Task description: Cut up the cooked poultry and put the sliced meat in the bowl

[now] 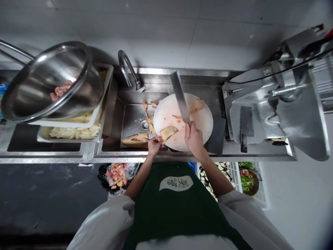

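My right hand (194, 139) grips the handle of a cleaver (180, 95), its blade raised over the round white cutting board (205, 133) and slightly blurred. At the board's left edge, the fingers of my left hand (155, 145) are closed on the end of a piece of poultry (168, 133) with yellowish skin. Another poultry piece (199, 105) lies toward the board's far right, with reddish scraps near the middle. In the sink to the left are a larger piece of poultry (135, 140) and a yellow part with a foot (148, 116).
A faucet (130, 69) rises behind the sink (130, 121). Left, a steel bowl (85, 100) with meat pieces tilts over trays of pale strips (75, 132). On the right, a slicing machine (293, 90) carries a second cleaver (246, 125). Below stand a meat-filled bag (118, 175) and vegetable baskets (235, 177).
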### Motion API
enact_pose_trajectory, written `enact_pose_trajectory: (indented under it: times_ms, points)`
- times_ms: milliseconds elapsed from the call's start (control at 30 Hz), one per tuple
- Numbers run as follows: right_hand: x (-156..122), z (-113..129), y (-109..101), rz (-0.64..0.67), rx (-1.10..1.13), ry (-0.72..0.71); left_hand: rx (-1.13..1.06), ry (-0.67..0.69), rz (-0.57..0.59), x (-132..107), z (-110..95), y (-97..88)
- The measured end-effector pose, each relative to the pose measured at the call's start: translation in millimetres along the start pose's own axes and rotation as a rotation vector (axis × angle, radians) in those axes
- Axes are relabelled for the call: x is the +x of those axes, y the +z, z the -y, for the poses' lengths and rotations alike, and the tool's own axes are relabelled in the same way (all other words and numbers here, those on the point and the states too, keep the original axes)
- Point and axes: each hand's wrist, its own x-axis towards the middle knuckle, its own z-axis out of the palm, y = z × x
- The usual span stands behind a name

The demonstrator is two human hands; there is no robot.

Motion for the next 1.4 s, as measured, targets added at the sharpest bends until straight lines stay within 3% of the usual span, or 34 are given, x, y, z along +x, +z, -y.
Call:
enact_pose_trajectory:
  times_ms: [67, 167, 233, 333, 433, 500, 567, 667, 767, 933, 1033, 1133, 1300, 1400]
  points:
    - [-2, 1, 17, 0.036, 0.033, 0.022, -0.016, 0.013, 0.016, 1, 3, -1.7]
    - [0, -1, 50, 0.265, -0.004, 0.079, -0.037, 0.041, 0.039, 1, 6, -4.2]
    - [6, -4, 56, 0.341, -0.026, 0.074, -0.046, 0.05, 0.052, 0, 8, -6.1]
    - [16, -6, 34, 0.243, -0.025, 0.023, -0.075, 0.037, 0.064, -1, 10, -9.2]
    - [18, 2, 6, -0.002, 0.032, -0.046, -0.096, 0.023, 0.067, 0, 13, -11.4]
    - [12, 10, 7, -0.086, 0.082, -0.056, -0.099, 0.027, 0.072, 0, 14, -11.8]
    - [5, 16, 24, 0.005, 0.073, 0.001, -0.102, 0.038, 0.075, 1, 15, -11.3]
    - [1, 14, 59, 0.252, 0.011, 0.099, -0.108, 0.052, 0.062, 1, 15, -10.5]
    - [12, -4, 74, 0.314, 0.039, 0.086, -0.117, 0.036, 0.054, 1, 14, -11.2]
    - [26, -20, 43, 0.265, 0.034, 0.015, -0.141, -0.004, 0.07, -1, 13, -14.1]
    - [16, -5, 20, 0.065, 0.035, -0.036, -0.156, -0.009, 0.064, -3, 12, -14.3]
    - [-2, 16, 20, -0.062, 0.081, -0.046, -0.156, -0.008, 0.052, -3, 12, -12.5]
    - [-12, 28, 69, 0.289, -0.001, 0.086, -0.114, -0.006, 0.053, -2, 12, -10.7]
    - [0, 16, 84, 0.335, 0.009, 0.075, 0.019, 0.088, 0.007, -5, 7, -12.8]
